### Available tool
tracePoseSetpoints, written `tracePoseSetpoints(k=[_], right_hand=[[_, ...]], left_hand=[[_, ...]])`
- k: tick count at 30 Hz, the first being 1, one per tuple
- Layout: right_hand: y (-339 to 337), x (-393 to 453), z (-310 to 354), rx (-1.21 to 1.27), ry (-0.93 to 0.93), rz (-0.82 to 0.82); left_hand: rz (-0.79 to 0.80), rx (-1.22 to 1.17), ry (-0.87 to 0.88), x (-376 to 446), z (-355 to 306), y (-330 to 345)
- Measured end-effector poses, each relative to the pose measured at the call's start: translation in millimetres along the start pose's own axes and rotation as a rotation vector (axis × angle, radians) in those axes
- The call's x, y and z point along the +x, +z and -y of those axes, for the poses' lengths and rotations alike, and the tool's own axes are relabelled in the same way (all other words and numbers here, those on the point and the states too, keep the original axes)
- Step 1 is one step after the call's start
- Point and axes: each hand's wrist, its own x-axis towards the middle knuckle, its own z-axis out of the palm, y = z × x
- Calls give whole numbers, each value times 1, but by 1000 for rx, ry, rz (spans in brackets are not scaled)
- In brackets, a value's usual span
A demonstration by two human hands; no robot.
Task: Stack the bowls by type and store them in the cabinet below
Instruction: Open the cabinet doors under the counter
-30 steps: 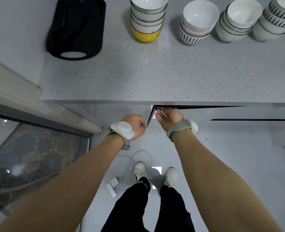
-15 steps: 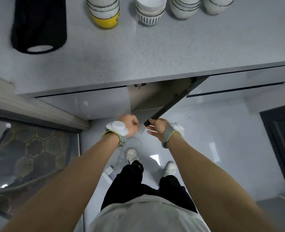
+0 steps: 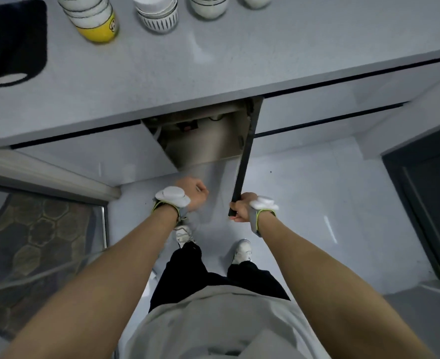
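Speckled matt stone counter (image 3: 213, 60); on it glossy ceramic bowls (image 3: 94, 19) beside a fuzzy black cloth (image 3: 12, 40); below it, glossy floor tiles (image 3: 317, 203).

black mat (image 3: 12, 42) on counter (image 3: 213, 73) | patterned rug (image 3: 32, 255) on floor (image 3: 317, 203)

The cabinet door (image 3: 244, 156) is swung open and is gripped at its free edge by the right hand (image 3: 242, 207), whose fingers are curled round it. The left hand (image 3: 194, 193) is held in a loose fist beside it, apart from the door, with nothing seen in it. The open cabinet (image 3: 203, 141) is seen below the counter (image 3: 213, 60). At the counter's far edge four stacks of bowls are lined up: a stack with a yellow bowl (image 3: 97, 29) at its base, a striped stack (image 3: 159, 15), and two white stacks (image 3: 207, 6) cut off by the frame. A black mat (image 3: 12, 40) is laid at the left.
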Motion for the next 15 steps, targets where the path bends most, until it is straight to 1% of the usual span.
tracePoseSetpoints(k=[2, 5, 7, 9, 12, 14, 15], right_hand=[[-27, 0, -13, -82, 20, -36], [-61, -6, -25, -371, 7, -102], [-79, -10, -31, -489, -2, -179], [-86, -11, -39, -511, -12, -279], [-86, -5, -50, -460, -20, -415], [-89, -7, -52, -453, -11, -470], [-91, -8, -51, -466, 1, -471]], left_hand=[[36, 21, 14, 0, -20, 21], [61, 32, 37, -1, -48, 50], [77, 39, 52, 0, -61, 66], [93, 54, 57, 0, -68, 78], [114, 71, 53, 2, -71, 85], [124, 83, 57, 2, -72, 83], [120, 80, 57, 3, -72, 81]])
